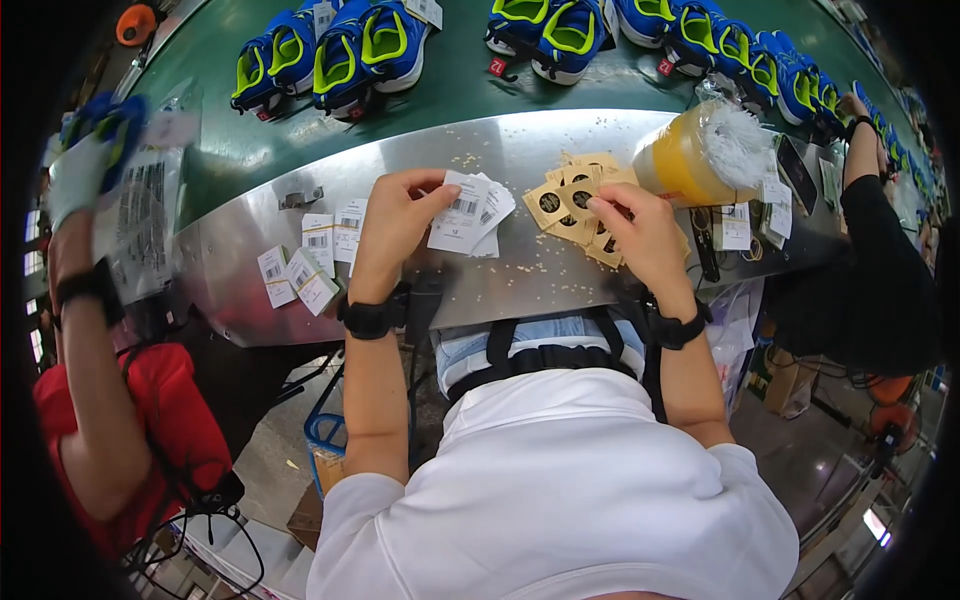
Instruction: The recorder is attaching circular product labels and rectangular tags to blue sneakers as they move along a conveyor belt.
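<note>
My left hand (398, 222) pinches the edge of a white barcode tag (458, 222) between thumb and fingers. More white tags (490, 210) are fanned out beneath and beside it on the metal worktop. On the right, my right hand (645, 235) has its thumb and forefinger closed at a brown card tag (580, 200) with a dark round mark. That tag lies among a loose pile of brown tags (568, 228), partly hidden under the hand.
Small bundles of white tags (312, 282) lie left of my left arm. A yellow roll with white strands (690, 155) stands at right. Blue shoes (370, 50) line the green conveyor (440, 90). A co-worker's gloved hand (80, 180) is at left, another's arm (865, 155) at right.
</note>
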{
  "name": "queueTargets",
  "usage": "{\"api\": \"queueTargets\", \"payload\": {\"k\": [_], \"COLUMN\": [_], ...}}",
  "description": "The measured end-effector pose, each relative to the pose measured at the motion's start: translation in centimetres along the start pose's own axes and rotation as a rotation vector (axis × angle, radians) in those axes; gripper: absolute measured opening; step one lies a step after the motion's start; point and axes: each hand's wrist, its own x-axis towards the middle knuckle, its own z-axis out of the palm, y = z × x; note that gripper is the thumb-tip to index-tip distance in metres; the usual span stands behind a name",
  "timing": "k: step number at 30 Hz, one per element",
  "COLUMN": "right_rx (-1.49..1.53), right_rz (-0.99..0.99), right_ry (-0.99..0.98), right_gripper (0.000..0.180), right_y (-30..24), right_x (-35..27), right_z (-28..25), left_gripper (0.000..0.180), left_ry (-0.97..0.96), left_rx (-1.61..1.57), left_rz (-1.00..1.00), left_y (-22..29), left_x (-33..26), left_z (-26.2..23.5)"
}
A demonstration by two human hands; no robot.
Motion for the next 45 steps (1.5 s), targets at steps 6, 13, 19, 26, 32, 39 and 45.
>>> {"api": "queueTargets", "payload": {"k": [6,13,19,26,32,39,45], "right_rx": [0.200,0.314,0.134,0.046,-0.137,-0.071,-0.048], "right_rz": [-0.087,-0.139,-0.190,-0.195,-0.232,-0.370,-0.331], "right_ry": [0.067,-0.076,0.231,0.655,0.585,0.583,0.570], "right_gripper": [0.010,0.012,0.010,0.007,0.014,0.012,0.014], "right_y": [-0.5,-2.5,-1.5,-1.8,-1.5,-0.8,0.2], "right_x": [-1.2,-2.0,-2.5,0.2,1.5,1.9,2.1], "right_z": [-0.4,-1.6,-4.4,-10.5,-11.9,-12.5,-13.1], "left_gripper": [0.005,0.008,0.013,0.015,0.015,0.015,0.017], "left_ry": [-0.014,-0.368,-0.212,-0.282,-0.345,-0.353,-0.322], "left_rx": [-0.026,-0.329,-0.442,-0.410,-0.108,-0.125,-0.056], "left_rz": [0.015,0.052,0.091,0.124,0.663,0.793,0.789], "left_y": [2.9,5.1,7.2,6.8,9.3,11.9,11.5], "left_x": [-1.5,-1.6,-1.4,-0.2,1.1,3.0,3.3], "left_z": [1.1,5.8,8.7,10.1,13.7,19.5,20.3]}}
